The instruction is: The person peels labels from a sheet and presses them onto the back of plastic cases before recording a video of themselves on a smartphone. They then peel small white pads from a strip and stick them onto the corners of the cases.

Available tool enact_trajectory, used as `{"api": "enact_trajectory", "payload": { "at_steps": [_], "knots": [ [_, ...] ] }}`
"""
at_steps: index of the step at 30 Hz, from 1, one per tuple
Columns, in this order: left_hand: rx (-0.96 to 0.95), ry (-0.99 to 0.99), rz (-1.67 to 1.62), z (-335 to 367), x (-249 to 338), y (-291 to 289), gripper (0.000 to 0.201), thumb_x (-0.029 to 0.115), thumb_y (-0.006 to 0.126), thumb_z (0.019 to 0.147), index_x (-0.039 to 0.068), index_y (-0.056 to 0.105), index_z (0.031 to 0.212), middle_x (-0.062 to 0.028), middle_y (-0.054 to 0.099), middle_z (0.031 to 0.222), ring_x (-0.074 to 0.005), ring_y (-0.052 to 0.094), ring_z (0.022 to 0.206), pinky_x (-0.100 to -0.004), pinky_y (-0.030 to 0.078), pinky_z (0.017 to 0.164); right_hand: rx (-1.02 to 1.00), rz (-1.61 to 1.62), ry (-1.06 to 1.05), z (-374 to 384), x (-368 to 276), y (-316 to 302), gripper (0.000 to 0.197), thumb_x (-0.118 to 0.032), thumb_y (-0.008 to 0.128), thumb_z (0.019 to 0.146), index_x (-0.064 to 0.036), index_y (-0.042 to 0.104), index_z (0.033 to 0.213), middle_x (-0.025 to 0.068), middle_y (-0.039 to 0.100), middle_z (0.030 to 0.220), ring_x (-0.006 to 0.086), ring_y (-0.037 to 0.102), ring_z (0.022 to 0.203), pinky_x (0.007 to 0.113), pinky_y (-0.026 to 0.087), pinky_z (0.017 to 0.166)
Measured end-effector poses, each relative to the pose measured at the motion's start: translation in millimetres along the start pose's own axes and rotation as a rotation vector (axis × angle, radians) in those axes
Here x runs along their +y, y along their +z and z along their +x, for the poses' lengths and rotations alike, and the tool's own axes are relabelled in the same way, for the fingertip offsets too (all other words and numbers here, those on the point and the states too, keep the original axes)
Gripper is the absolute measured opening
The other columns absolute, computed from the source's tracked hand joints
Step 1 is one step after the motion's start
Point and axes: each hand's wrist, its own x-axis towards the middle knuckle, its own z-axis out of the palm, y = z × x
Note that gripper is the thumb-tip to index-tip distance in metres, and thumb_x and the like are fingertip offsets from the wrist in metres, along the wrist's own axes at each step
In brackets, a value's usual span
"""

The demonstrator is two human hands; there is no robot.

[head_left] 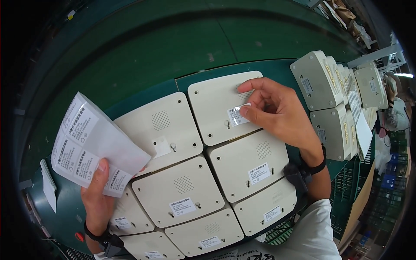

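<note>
My left hand point(97, 184) grips a folded white sheet of printed label stickers point(80, 138), thumb on top. My right hand point(275, 108) has its thumb and curled fingers closed at the upper right corner of a white label sticker point(236, 116). That label is at the lower part of the far right cream plastic panel point(208, 102), beside a keyhole slot. Whether it lies fully flat is hard to tell. Left of it, another cream panel point(134, 125) has a pale unprinted rectangle near its keyhole. Several nearer panels point(151, 186) carry printed labels.
The panels lie side by side in rows on a green table point(143, 95). Stacked cream units point(318, 82) stand at the right, with white sheets point(362, 134) against them. A white pad point(48, 188) lies at the left. Green slatted crates point(346, 184) are at the lower right.
</note>
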Motion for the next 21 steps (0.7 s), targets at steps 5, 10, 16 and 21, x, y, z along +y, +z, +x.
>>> {"api": "enact_trajectory", "payload": {
  "at_steps": [5, 10, 16, 21],
  "knots": [
    [0.088, 0.054, 0.030, 2, -12, -12, 0.057, 0.029, 0.058, 0.093, -0.006, 0.039, 0.135, -0.0219, 0.060, 0.120, -0.0351, 0.067, 0.101, -0.0484, 0.058, 0.086, 0.003, -0.002, -0.002, 0, 0, 0, 0.032, -0.002, 0.070, 0.085, -0.0013, 0.061, 0.115, -0.0029, 0.056, 0.078, 0.0022, 0.049, 0.069, 0.018, 0.039, 0.061],
    [0.120, 0.059, -0.009, 2, -14, -13, 0.058, 0.029, 0.058, 0.093, -0.007, 0.039, 0.135, -0.0222, 0.060, 0.119, -0.0352, 0.067, 0.100, -0.0472, 0.058, 0.085, 0.007, -0.016, -0.007, 0, 0, 1, 0.032, -0.002, 0.070, 0.084, -0.0013, 0.061, 0.115, -0.0030, 0.056, 0.078, 0.0021, 0.049, 0.068, 0.018, 0.039, 0.061],
    [0.097, 0.054, 0.056, 3, -14, -17, 0.059, 0.030, 0.059, 0.093, -0.007, 0.039, 0.134, -0.0222, 0.061, 0.117, -0.0353, 0.068, 0.097, -0.0454, 0.058, 0.086, 0.014, -0.022, -0.006, 0, 1, 2, 0.032, -0.002, 0.070, 0.084, -0.0014, 0.061, 0.115, -0.0032, 0.055, 0.077, 0.0019, 0.048, 0.068, 0.017, 0.038, 0.060],
    [0.098, 0.053, 0.069, 3, -15, -22, 0.058, 0.030, 0.058, 0.093, -0.007, 0.039, 0.134, -0.0220, 0.061, 0.118, -0.0354, 0.068, 0.099, -0.0457, 0.058, 0.086, 0.017, -0.028, -0.011, 0, 2, 3, 0.033, -0.002, 0.070, 0.083, -0.0015, 0.061, 0.115, -0.0036, 0.055, 0.077, 0.0017, 0.047, 0.067, 0.018, 0.038, 0.059]
  ]
}}
